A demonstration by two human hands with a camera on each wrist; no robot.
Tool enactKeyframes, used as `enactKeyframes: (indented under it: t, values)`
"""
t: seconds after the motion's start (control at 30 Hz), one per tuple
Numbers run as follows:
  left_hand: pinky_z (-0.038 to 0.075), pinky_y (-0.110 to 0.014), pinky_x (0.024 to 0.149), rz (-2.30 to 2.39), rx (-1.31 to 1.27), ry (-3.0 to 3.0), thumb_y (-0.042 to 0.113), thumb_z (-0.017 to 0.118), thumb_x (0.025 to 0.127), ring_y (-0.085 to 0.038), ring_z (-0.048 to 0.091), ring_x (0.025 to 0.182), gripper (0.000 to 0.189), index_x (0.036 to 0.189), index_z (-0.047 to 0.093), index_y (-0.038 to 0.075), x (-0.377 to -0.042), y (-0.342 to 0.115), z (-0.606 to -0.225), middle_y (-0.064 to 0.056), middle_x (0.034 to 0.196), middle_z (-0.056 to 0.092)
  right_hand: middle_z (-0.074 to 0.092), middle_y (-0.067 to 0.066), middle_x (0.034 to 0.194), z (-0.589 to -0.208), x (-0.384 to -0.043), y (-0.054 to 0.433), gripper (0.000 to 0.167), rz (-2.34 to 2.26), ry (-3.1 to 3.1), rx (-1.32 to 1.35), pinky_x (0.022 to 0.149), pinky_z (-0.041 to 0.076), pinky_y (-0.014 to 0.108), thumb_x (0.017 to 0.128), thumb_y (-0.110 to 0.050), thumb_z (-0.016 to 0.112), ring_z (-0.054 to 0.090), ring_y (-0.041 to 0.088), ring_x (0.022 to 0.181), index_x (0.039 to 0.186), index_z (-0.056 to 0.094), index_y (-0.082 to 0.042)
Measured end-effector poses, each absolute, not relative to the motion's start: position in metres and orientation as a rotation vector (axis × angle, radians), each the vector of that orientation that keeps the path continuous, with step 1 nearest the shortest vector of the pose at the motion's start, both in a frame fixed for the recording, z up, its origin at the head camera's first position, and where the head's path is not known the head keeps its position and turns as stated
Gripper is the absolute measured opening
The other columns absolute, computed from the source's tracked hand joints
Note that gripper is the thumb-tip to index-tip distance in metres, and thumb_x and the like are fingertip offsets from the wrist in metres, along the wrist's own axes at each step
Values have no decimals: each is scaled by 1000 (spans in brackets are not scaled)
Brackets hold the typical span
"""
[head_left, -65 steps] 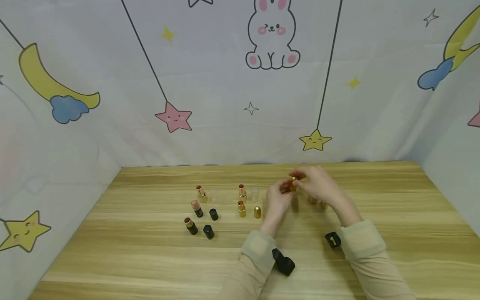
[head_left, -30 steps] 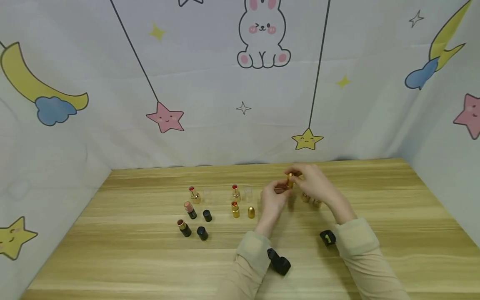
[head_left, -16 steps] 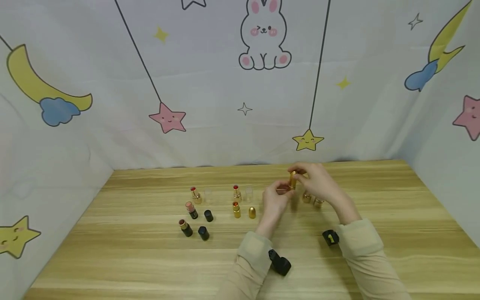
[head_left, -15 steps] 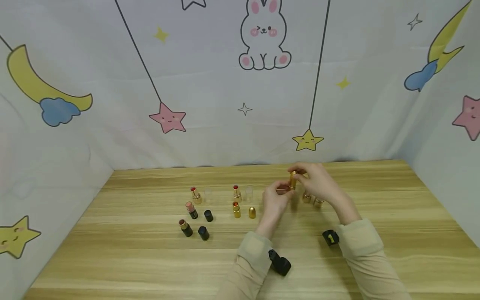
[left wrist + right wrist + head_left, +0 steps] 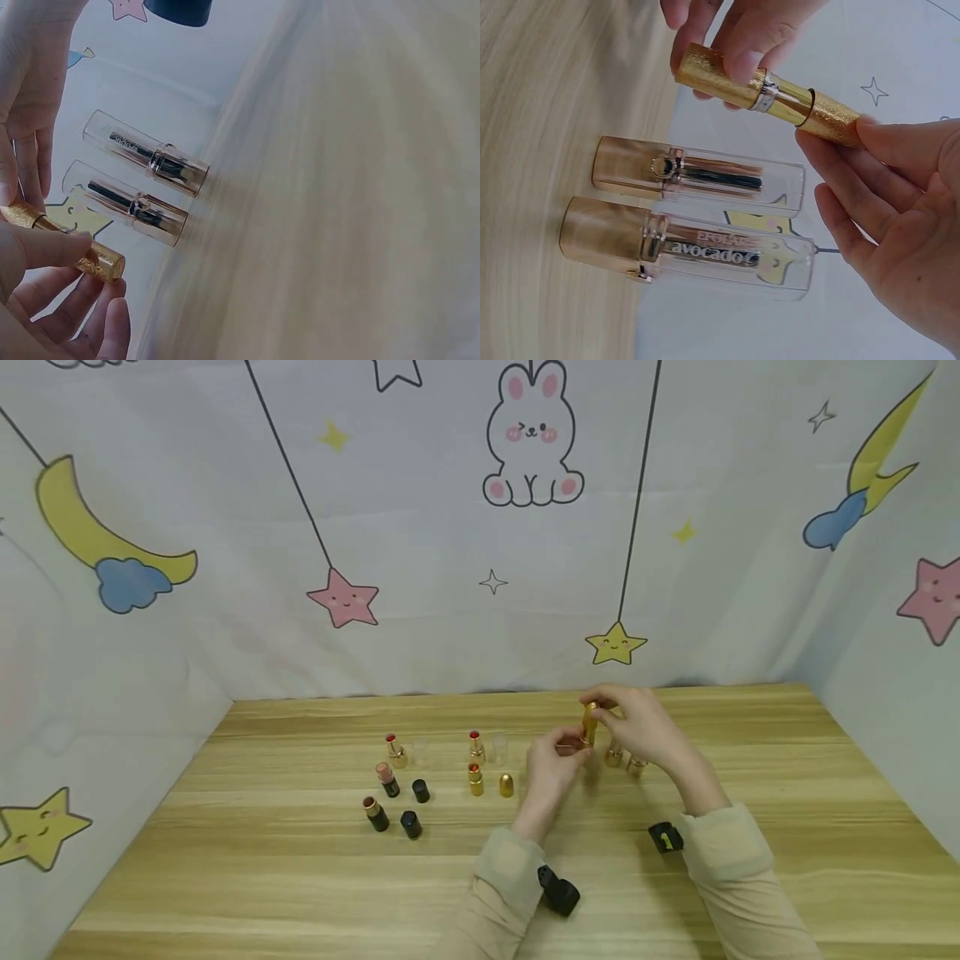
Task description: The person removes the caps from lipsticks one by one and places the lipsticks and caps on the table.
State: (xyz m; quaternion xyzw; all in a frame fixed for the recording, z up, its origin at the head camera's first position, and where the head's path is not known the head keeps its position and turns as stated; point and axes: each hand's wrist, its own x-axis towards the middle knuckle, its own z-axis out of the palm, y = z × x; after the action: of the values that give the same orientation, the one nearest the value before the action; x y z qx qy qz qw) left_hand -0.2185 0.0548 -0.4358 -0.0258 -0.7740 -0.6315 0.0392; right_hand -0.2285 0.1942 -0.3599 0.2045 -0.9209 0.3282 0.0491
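Both hands hold a textured gold lipstick (image 5: 590, 727) upright above the table. My left hand (image 5: 551, 768) grips its base (image 5: 720, 79) between thumb and fingers. Above it, my right hand (image 5: 641, 718) pinches the gold cap (image 5: 829, 118). In the right wrist view a band of smooth gold inner tube (image 5: 791, 101) shows between base and cap, so the cap sits partway up. Beside the right hand stand two lipsticks with clear caps and rose-gold bases, one (image 5: 697, 176) plain and the other (image 5: 690, 244) lettered "avocado"; the right hand partly hides them in the head view.
Uncapped lipsticks stand to the left: a red one (image 5: 396, 752), a pink one (image 5: 387, 779), a dark one (image 5: 376, 814), others in gold cases (image 5: 476, 779). Black caps (image 5: 411, 825), a gold cap (image 5: 507, 785) and clear caps (image 5: 499, 749) stand beside them. A curtain (image 5: 450, 635) backs the table.
More of the gold lipstick shows between the hands than before, and the right hand stands slightly higher over the left. The head view has shifted a little; the standing lipsticks remain in place.
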Motion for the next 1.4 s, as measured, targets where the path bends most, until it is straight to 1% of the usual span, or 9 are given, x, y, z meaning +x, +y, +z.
enactKeyframes:
  t: [0.53, 0.6, 0.73, 0.8, 0.87, 1.07, 1.23, 1.3, 1.4]
  values:
    - [54, -19, 72, -1927, -126, -2440, 1, 73, 80, -13, 68, 80, 23, 102, 71, 0, -201, 52, -433, -13, 94, 73, 69, 15, 116, -352, -212, 196, 24, 987, -2781, 631, 90, 51, 51, 96, -6, 55, 64, 35, 108, 118, 64, -5]
    - [54, -19, 73, -1924, -128, -2458, 2, 73, 80, -12, 68, 81, 23, 102, 71, 1, -199, 50, -432, -13, 95, 73, 69, 15, 115, -352, -211, 197, 24, 986, -2782, 627, 87, 53, 49, 96, -6, 55, 64, 34, 107, 118, 64, -5]
    - [55, -20, 75, -1880, -170, -2505, 3, 73, 81, -13, 67, 83, 22, 103, 70, 1, -195, 45, -431, -13, 96, 73, 71, 14, 107, -351, -210, 198, 25, 993, -2786, 616, 77, 56, 40, 96, -5, 54, 67, 31, 96, 119, 64, -5]
    - [55, -20, 75, -1857, -207, -2523, 2, 73, 81, -13, 67, 83, 22, 102, 70, 0, -193, 43, -431, -13, 96, 72, 72, 13, 103, -350, -208, 199, 24, 991, -2782, 621, 74, 56, 38, 96, -5, 55, 68, 31, 94, 118, 64, -5]
    - [55, -19, 74, -1845, -234, -2537, 2, 74, 80, -12, 67, 83, 22, 102, 70, 0, -190, 40, -430, -13, 95, 72, 72, 12, 101, -350, -206, 199, 24, 990, -2773, 630, 75, 56, 40, 95, -4, 55, 68, 31, 94, 118, 64, -4]
    - [53, -17, 73, -1794, -293, -2610, 4, 75, 80, -8, 64, 81, 19, 99, 70, 3, -178, 29, -422, -9, 93, 71, 73, 10, 100, -350, -201, 200, 24, 1006, -2793, 626, 86, 53, 48, 95, -3, 56, 66, 33, 103, 117, 64, -4]
    - [54, -20, 73, -1732, -344, -2688, 4, 75, 79, -12, 65, 82, 19, 97, 69, 3, -170, 16, -417, -9, 93, 71, 73, 11, 102, -352, -197, 199, 23, 997, -2803, 627, 89, 51, 50, 94, -4, 57, 66, 32, 105, 116, 66, -4]
    - [54, -21, 72, -1724, -358, -2708, 3, 75, 79, -15, 67, 82, 19, 96, 68, 3, -168, 10, -417, -10, 93, 71, 74, 9, 99, -352, -194, 199, 23, 1000, -2819, 626, 84, 53, 47, 94, -5, 56, 68, 28, 97, 115, 66, -4]
    - [56, -25, 73, -1710, -372, -2739, 3, 75, 78, -19, 69, 85, 18, 95, 68, 3, -163, 1, -416, -12, 94, 71, 74, 7, 94, -352, -190, 197, 21, 1036, -2859, 623, 73, 55, 38, 95, -6, 56, 69, 21, 82, 114, 65, -5]
